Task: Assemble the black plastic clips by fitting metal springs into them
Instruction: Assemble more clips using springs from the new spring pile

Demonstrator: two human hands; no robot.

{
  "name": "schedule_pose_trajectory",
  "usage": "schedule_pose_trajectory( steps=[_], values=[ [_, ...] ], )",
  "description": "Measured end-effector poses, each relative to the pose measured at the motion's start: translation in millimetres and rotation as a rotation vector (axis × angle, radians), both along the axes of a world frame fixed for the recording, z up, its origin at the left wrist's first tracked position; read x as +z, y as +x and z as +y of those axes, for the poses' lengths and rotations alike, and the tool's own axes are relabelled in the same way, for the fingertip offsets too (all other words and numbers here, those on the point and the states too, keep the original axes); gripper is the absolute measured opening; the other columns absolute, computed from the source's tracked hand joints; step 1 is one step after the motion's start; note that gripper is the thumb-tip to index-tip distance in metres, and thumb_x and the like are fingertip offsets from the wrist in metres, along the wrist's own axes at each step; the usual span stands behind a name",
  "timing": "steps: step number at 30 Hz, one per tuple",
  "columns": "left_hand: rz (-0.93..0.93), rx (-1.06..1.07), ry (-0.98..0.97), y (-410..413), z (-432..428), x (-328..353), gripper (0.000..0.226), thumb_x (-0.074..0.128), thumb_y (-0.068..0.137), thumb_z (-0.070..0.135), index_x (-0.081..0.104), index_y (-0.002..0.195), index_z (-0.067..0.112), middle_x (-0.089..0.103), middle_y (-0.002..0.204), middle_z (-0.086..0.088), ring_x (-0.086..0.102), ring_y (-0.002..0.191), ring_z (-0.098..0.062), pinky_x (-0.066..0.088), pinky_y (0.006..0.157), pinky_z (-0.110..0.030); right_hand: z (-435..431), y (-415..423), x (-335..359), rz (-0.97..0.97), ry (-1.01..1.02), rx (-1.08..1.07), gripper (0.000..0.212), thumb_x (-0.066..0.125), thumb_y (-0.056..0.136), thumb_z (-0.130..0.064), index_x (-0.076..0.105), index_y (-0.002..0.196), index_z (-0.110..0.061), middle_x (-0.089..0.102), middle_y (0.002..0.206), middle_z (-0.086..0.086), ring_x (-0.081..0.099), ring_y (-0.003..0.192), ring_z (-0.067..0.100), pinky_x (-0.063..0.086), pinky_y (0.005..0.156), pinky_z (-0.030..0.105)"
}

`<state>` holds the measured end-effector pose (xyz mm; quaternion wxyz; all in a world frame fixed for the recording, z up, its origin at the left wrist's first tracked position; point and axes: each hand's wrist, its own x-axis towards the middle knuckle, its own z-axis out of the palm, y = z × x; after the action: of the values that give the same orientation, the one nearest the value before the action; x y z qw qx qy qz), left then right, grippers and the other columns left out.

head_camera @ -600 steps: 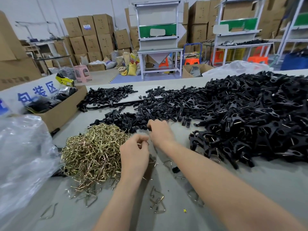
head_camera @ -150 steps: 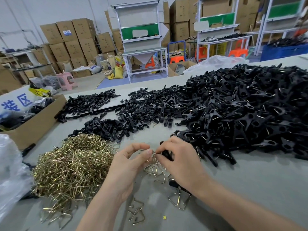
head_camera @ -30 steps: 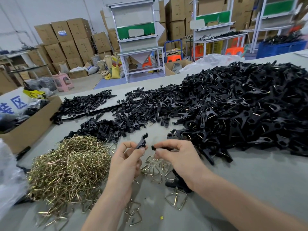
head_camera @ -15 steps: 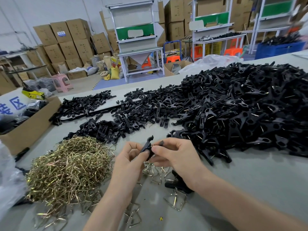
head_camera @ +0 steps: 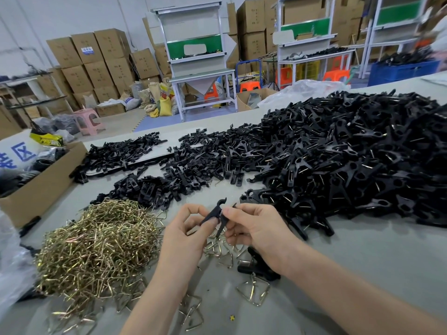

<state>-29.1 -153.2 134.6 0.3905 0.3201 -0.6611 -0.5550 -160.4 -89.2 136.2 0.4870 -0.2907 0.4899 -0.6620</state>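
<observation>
Centre frame, held just above the counter (head_camera: 362, 257): a black clip half (head_camera: 213, 213), hooked tip up, crossed against a second clip half (head_camera: 222, 226) in a narrow X. Matte black plastic, slim, curved jaw end. Cannot tell if a spring sits between them.

Left hand (head_camera: 183, 235) pinches the first half between thumb and forefinger. Right hand (head_camera: 256, 228) pinches the second the same way, other fingers curled under.

Directly below the hands: loose springs (head_camera: 254, 290), brass-coloured bent wire in triangular loops, scattered flat. A finished clip (head_camera: 256, 268) lies under the right wrist.

Lower left: spring heap (head_camera: 96, 247), dense and tangled. Above it, a low spread of unassembled halves (head_camera: 169, 180). Right half of frame: large mound of assembled clips (head_camera: 350, 160), metal wire glinting in many.

Containers:
- Cardboard box (head_camera: 41, 189), left edge, open top; holds dark bagged material, with a yellow-and-black packet (head_camera: 47, 140) at its far side.
- Flat white board (head_camera: 154, 157), upper left of the counter, carrying more black halves.
- Clear plastic bag (head_camera: 12, 262), lower left corner; contents not discernible.
- Blue crate (head_camera: 406, 70), upper right, beyond the counter, heaped with dark pieces.
</observation>
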Motion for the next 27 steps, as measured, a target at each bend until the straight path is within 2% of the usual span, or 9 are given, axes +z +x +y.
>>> schedule_pose_trajectory(
  steps=[4,8,13,17,20,23,27],
  values=[
    [-0.031,-0.019,0.016,0.5,-0.7,0.0,0.013,0.063,0.088,0.004,0.055,0.082,0.013,0.051,0.053,0.011,0.031,0.039,-0.004,0.024,0.036,-0.013,0.0,0.5,-0.2,0.005,-0.008,-0.003,0.015,0.066,0.088,-0.011,0.066,0.081,0.002,0.06,0.059,0.006,0.059,0.051,0.014,0.052,0.051,0.022],
    [-0.086,-0.009,-0.009,1.1,-1.4,0.4,0.01,0.065,0.087,0.01,0.064,0.084,0.02,0.059,0.06,0.013,0.041,0.041,0.001,0.029,0.042,-0.015,-1.0,-0.6,-2.0,0.025,0.003,0.013,0.016,0.066,0.088,-0.012,0.069,0.075,-0.003,0.059,0.058,0.004,0.057,0.052,0.015,0.052,0.053,0.023],
    [-0.06,-0.012,0.056,3.4,-3.5,-0.3,0.014,0.061,0.089,0.024,0.072,0.079,0.022,0.042,0.047,0.008,0.031,0.041,-0.006,0.023,0.039,-0.016,-2.3,-3.3,-2.6,0.111,0.018,0.008,0.013,0.069,0.086,-0.018,0.074,0.076,-0.011,0.056,0.058,0.001,0.053,0.052,0.012,0.049,0.052,0.023],
    [-0.056,-0.026,0.048,5.1,-4.7,0.2,0.024,0.067,0.072,0.039,0.075,0.081,0.019,0.037,0.045,0.009,0.026,0.042,-0.008,0.021,0.043,-0.02,-0.9,-3.0,-1.8,0.198,-0.008,0.003,0.017,0.068,0.086,-0.023,0.077,0.08,-0.01,0.05,0.047,-0.007,0.04,0.042,0.007,0.037,0.042,0.017],
    [-0.013,-0.075,0.116,4.0,-3.4,2.4,0.031,0.071,0.065,0.035,0.07,0.092,0.02,0.046,0.049,0.009,0.025,0.041,-0.007,0.021,0.04,-0.018,-0.8,-2.9,-2.7,0.282,-0.01,-0.001,0.028,0.061,0.091,-0.033,0.077,0.084,-0.011,0.046,0.043,-0.011,0.031,0.037,0.003,0.026,0.037,0.013],
    [0.003,-0.171,0.162,4.0,-1.2,5.8,0.043,0.072,0.064,0.033,0.067,0.107,0.027,0.049,0.052,0.012,0.027,0.041,-0.004,0.024,0.039,-0.015,-2.4,-1.9,-5.3,0.306,-0.01,0.046,0.035,0.057,0.093,-0.037,0.076,0.085,-0.009,0.053,0.051,-0.001,0.033,0.041,0.006,0.026,0.039,0.014],
    [-0.026,-0.237,0.17,3.8,3.8,8.1,0.04,0.066,0.072,0.026,0.068,0.112,0.028,0.045,0.051,0.013,0.025,0.042,-0.004,0.022,0.04,-0.014,-3.5,-4.0,-6.9,0.196,-0.039,0.1,0.025,0.065,0.087,-0.031,0.075,0.079,-0.009,0.057,0.051,0.0,0.042,0.041,0.008,0.031,0.039,0.016]
  ],
)
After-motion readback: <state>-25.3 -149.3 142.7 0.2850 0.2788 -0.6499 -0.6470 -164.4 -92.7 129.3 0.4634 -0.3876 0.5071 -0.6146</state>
